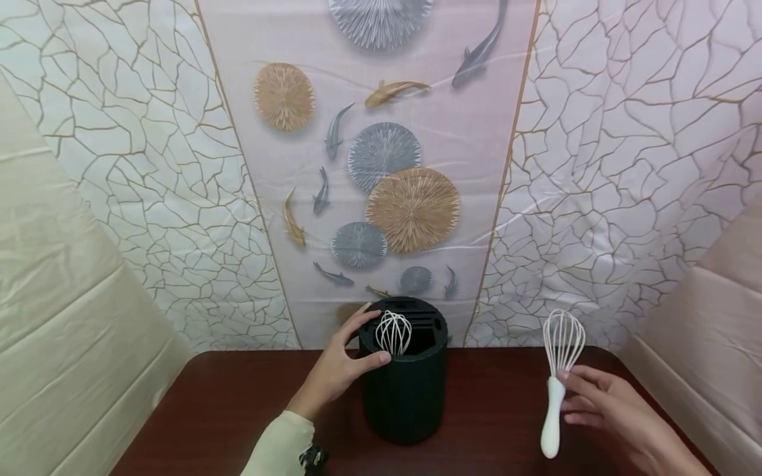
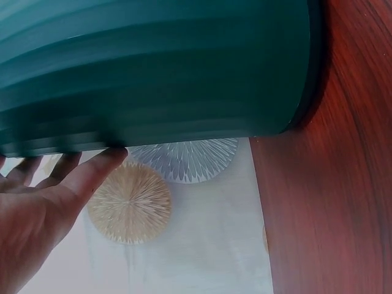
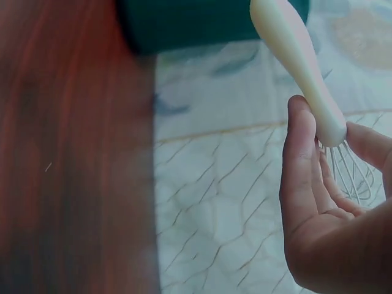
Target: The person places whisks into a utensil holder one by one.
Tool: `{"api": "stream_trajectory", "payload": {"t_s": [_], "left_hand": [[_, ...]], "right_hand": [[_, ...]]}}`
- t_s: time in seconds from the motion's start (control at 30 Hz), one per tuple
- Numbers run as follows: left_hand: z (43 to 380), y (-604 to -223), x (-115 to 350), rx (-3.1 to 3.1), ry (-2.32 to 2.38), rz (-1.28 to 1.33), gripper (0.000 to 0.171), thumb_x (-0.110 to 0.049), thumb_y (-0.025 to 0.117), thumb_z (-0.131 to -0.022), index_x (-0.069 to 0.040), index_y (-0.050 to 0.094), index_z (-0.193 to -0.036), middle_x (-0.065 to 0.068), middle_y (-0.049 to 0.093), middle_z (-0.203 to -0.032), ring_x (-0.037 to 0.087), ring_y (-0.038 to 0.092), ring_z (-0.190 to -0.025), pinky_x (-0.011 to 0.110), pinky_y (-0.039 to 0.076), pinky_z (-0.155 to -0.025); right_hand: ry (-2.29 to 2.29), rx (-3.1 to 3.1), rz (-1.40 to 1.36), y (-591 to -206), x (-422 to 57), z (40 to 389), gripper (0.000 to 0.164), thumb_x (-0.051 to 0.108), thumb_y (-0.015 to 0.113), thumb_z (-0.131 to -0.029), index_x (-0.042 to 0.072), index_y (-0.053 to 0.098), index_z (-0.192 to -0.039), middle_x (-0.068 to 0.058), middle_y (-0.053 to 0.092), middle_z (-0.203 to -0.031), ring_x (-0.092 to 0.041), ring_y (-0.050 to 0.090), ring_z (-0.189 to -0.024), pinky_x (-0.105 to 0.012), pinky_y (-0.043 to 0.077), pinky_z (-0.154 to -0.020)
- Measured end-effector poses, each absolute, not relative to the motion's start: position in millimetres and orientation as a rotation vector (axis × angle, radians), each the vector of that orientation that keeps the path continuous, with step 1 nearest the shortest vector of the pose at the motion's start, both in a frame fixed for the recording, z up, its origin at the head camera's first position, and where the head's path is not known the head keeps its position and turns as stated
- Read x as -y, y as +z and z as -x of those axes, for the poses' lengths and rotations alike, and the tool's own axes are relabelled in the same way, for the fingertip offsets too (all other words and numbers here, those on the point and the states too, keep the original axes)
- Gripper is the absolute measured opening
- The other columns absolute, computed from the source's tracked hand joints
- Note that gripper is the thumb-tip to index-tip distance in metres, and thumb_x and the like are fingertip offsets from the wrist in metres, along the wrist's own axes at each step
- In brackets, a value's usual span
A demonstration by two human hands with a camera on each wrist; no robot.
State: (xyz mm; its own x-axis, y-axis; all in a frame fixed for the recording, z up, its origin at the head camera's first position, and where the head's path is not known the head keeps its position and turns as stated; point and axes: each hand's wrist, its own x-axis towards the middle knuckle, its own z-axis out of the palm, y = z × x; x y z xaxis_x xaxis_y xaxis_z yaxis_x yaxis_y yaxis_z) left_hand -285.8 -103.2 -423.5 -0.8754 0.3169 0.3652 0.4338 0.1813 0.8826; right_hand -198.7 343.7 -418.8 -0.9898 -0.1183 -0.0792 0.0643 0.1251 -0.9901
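My right hand (image 1: pixel 613 403) pinches a whisk (image 1: pixel 554 400) with a white handle where the wires meet the handle. The wire end points up and the handle hangs down, to the right of the holder. In the right wrist view, thumb and fingers close on the whisk's neck (image 3: pixel 331 130). A dark green cylindrical utensil holder (image 1: pixel 405 403) stands on the table at the centre. Wire loops of a second whisk (image 1: pixel 393 332) stick up from its opening; the rest is hidden inside. My left hand (image 1: pixel 342 363) rests against the holder's left side, thumb and fingers spread along the rim.
The table (image 1: pixel 238 396) is dark reddish wood with rounded far corners. Behind it hangs a patterned cloth (image 1: pixel 411 211) with fish and round motifs. Pale padded panels (image 1: pixel 77 317) close in both sides. The holder's top has slotted dividers (image 1: pixel 411 314) towards the back.
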Motion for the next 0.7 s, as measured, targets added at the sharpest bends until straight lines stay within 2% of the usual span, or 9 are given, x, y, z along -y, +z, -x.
{"api": "stream_trajectory", "payload": {"t_s": [0.2,0.43,0.57,0.7], "left_hand": [[286.0,-423.6,103.3,2.34,-1.819,0.74,0.068,-0.029,0.085,-0.091,-0.033,0.056,-0.153,-0.007,0.031,-0.171,0.028,0.032,-0.155,0.058,0.045,-0.111],[286.0,-423.9,103.3,2.346,-1.812,0.734,0.067,-0.028,0.085,-0.092,-0.035,0.057,-0.151,-0.002,0.03,-0.172,0.032,0.036,-0.152,0.054,0.05,-0.106],[285.5,-423.7,103.3,2.345,-1.808,0.739,0.067,-0.027,0.084,-0.093,-0.033,0.055,-0.153,0.002,0.03,-0.172,0.031,0.034,-0.153,0.058,0.047,-0.109],[286.4,-422.1,102.1,2.374,-1.782,0.728,0.068,-0.03,0.083,-0.093,-0.036,0.054,-0.154,-0.002,0.033,-0.17,0.027,0.034,-0.153,0.06,0.042,-0.113]], "right_hand": [[-2.066,-2.173,0.155,-399.5,-322.2,200.5,0.021,0.018,0.05,-0.113,0.022,0.071,-0.113,0.005,0.077,-0.104,-0.013,0.073,-0.087,-0.034,0.062,-0.078],[-2.107,-2.225,0.124,-381.7,-298.6,209.2,0.015,0.018,0.057,-0.111,0.009,0.064,-0.12,0.0,0.072,-0.101,-0.016,0.072,-0.082,-0.036,0.063,-0.075],[-2.076,-2.265,0.138,-373.7,-286.4,213.3,0.023,0.02,0.058,-0.11,0.003,0.058,-0.127,-0.001,0.069,-0.1,-0.016,0.07,-0.082,-0.036,0.062,-0.075],[-2.055,-2.287,0.124,-366.9,-277.4,215.4,0.035,0.021,0.06,-0.11,-0.003,0.052,-0.133,-0.002,0.068,-0.1,-0.016,0.07,-0.082,-0.037,0.062,-0.075]]}}
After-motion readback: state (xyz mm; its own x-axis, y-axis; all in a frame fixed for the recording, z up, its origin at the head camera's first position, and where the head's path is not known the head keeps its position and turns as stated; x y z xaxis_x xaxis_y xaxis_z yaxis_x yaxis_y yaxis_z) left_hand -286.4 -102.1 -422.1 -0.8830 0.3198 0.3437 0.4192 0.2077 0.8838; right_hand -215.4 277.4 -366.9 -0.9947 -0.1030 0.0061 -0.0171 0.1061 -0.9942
